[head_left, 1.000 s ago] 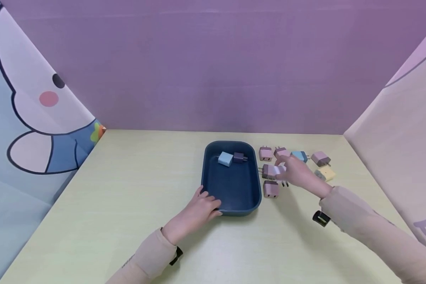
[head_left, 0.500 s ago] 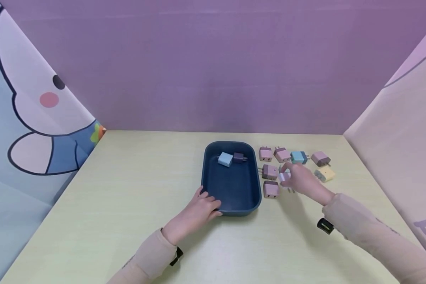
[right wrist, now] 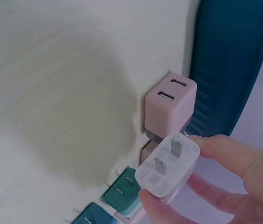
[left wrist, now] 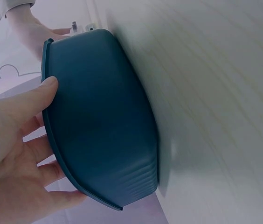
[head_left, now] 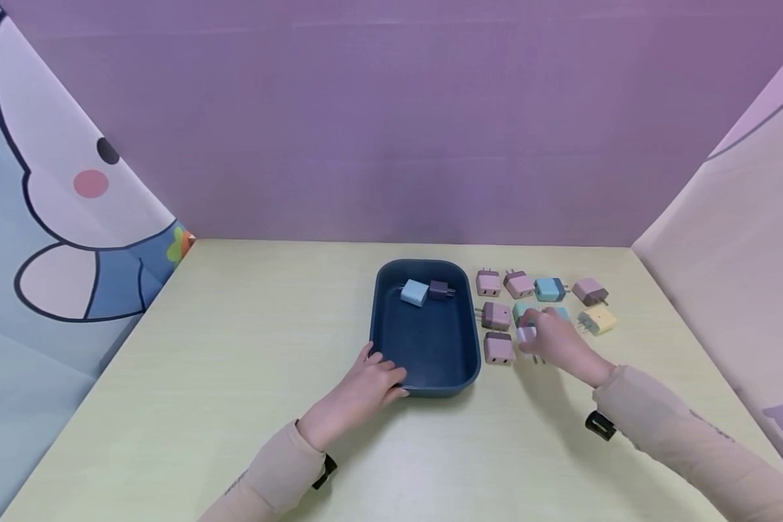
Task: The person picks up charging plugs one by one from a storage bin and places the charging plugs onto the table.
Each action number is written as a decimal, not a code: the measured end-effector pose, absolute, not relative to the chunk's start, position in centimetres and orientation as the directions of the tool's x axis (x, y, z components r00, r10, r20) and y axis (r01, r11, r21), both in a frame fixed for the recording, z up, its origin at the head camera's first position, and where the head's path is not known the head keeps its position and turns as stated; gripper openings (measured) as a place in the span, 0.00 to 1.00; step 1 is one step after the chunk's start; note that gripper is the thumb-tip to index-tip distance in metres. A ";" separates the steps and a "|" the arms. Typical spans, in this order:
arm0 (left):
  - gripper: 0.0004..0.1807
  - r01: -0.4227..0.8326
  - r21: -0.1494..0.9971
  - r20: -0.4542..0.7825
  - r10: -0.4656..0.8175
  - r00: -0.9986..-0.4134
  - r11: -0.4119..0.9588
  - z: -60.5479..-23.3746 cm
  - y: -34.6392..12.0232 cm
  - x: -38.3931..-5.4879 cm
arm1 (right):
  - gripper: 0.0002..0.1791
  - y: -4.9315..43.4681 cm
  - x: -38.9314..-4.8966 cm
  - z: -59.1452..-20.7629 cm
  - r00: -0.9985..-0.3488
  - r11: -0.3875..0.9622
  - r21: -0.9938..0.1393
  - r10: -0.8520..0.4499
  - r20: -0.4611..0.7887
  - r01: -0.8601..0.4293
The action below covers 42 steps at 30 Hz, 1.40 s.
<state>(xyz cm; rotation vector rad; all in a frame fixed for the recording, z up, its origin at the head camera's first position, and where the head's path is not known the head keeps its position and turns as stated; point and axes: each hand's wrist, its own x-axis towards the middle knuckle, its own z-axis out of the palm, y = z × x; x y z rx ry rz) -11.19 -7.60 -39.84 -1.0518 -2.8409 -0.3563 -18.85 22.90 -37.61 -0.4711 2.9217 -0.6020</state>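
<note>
My left hand (head_left: pixel 365 380) grips the near-left rim of a dark blue plastic tray (head_left: pixel 424 348). In the left wrist view its thumb lies on the outer wall of the tray (left wrist: pixel 99 107), with the other fingers over the rim. Right of the tray, my right hand (head_left: pixel 561 342) pinches a white charger plug (right wrist: pixel 166 165) between thumb and fingers, prongs pointing away from the palm. A pink charger (right wrist: pixel 169 102) with two slots stands close by, beside the tray. Under the hand a green charger (head_left: pixel 520 312) is partly covered.
Inside the tray lie a light blue charger (head_left: pixel 414 292) and a dark purple one (head_left: pixel 439 291). Several pink chargers, a blue charger (head_left: pixel 548 289) and a yellow charger (head_left: pixel 598 319) spread over the table's right side. A purple wall (head_left: pixel 391 130) stands behind.
My right hand has shifted right and slightly nearer with the white charger, uncovering pink chargers and the green one. The left hand and the tray stay put.
</note>
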 end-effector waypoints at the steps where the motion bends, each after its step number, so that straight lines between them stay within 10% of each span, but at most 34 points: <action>1: 0.10 0.651 0.186 0.165 0.630 -0.759 0.736 -39.8 -7.6 -11.2 | 0.18 22.9 -18.8 -37.7 -0.945 0.873 -0.407 -0.320 -0.063 -0.269; 42: 0.08 0.650 0.184 0.181 0.625 -0.759 0.737 -39.9 -7.6 -11.2 | 0.20 23.4 -18.9 -40.5 -0.954 0.888 -0.434 -0.246 -0.169 -0.152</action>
